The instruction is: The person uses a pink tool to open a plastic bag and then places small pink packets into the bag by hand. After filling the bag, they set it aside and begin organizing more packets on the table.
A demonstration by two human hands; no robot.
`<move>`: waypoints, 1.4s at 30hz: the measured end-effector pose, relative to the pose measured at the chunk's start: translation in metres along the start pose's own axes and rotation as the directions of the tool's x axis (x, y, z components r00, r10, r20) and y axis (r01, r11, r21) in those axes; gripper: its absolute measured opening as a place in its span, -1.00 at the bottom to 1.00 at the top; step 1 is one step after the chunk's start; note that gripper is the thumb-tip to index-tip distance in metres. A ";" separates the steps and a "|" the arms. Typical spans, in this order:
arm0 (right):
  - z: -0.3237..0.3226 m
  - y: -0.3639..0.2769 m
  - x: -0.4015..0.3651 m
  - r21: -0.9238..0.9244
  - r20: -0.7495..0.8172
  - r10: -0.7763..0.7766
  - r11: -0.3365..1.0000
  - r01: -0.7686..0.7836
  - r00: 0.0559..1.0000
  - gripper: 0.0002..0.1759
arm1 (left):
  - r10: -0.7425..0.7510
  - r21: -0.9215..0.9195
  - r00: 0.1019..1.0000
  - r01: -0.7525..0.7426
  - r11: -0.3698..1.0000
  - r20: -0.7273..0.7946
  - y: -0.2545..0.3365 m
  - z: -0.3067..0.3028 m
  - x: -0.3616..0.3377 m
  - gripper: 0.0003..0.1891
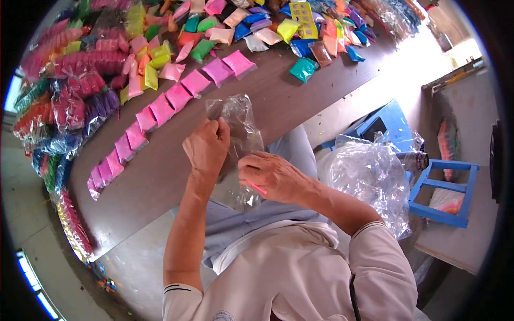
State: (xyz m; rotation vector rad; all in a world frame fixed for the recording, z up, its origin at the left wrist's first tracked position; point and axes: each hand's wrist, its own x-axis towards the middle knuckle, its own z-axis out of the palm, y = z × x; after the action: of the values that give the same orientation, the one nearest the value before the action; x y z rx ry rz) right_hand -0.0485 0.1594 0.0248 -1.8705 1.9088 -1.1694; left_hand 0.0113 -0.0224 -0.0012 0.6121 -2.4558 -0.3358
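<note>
Left hand (pixel 208 147), right hand (pixel 273 175): fingers pinching clear bag (pixel 241 115); pink stick (pixel 257 188) in right; yellow card (pixel 303 20) illegible.

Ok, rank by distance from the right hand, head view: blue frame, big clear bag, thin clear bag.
1. Thin clear bag, at the right hand
2. Big clear bag, off to its right
3. Blue frame, farther right

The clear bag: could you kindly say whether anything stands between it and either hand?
Nothing visible: the left hand and right hand both touch the clear bag, the right also holding a slim pink item.
</note>
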 end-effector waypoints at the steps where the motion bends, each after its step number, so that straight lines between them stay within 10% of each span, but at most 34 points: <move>1: 0.000 0.001 0.002 0.001 -0.003 0.000 1.000 0.000 1.000 -0.81 | -0.018 0.026 1.000 0.018 1.000 0.011 -0.003 -0.001 0.001 -0.62; 8: 0.012 0.010 0.023 0.138 -0.094 0.012 0.990 0.001 0.995 -0.82 | -0.199 -0.179 0.929 0.263 0.948 0.311 -0.015 -0.034 0.018 -0.53; 22: 0.000 0.033 0.014 0.489 -0.389 0.324 0.866 -0.105 0.862 -0.86 | 0.096 -0.138 0.983 -0.075 0.988 0.156 -0.008 -0.032 -0.018 -0.63; 25: -0.013 0.040 0.017 -0.053 -0.518 0.125 0.983 -0.177 0.846 -0.86 | 0.062 -0.129 0.985 -0.041 0.991 0.164 -0.006 -0.031 -0.021 -0.64; 34: 0.001 0.061 0.028 -0.454 -0.334 -0.101 0.888 -0.066 0.937 -0.84 | 0.030 -0.141 0.989 -0.009 0.990 0.145 -0.002 -0.031 -0.024 -0.64; 42: -0.003 0.065 0.036 -0.364 -0.319 -0.094 0.931 -0.031 0.943 -0.88 | 0.006 -0.160 0.990 0.017 0.987 0.139 -0.002 -0.031 -0.025 -0.66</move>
State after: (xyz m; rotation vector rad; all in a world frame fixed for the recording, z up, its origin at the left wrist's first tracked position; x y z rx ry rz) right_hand -0.1044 0.1191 -0.0030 -1.9877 2.4337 -1.2792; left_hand 0.0488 -0.0145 0.0108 0.5425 -2.5279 -0.5914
